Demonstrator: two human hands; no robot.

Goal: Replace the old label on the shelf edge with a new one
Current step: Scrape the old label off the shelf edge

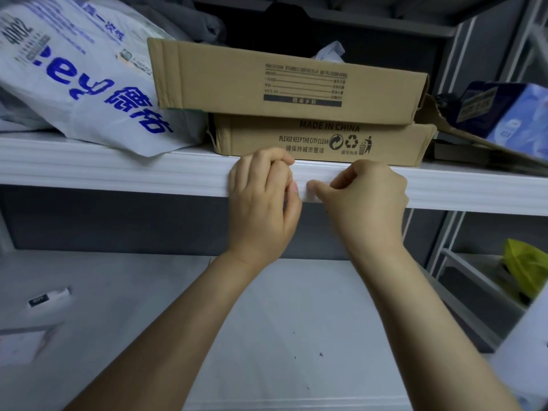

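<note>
Along the white ribbed shelf edge (118,173), my left hand (261,203) grips its lip; my right hand (367,200) presses a thumb there, and I cannot tell its grip.

The one camera rides on my head, close to the white shelf edge (118,173), facing it straight on, with the lower shelf (267,336) near beneath.
</note>
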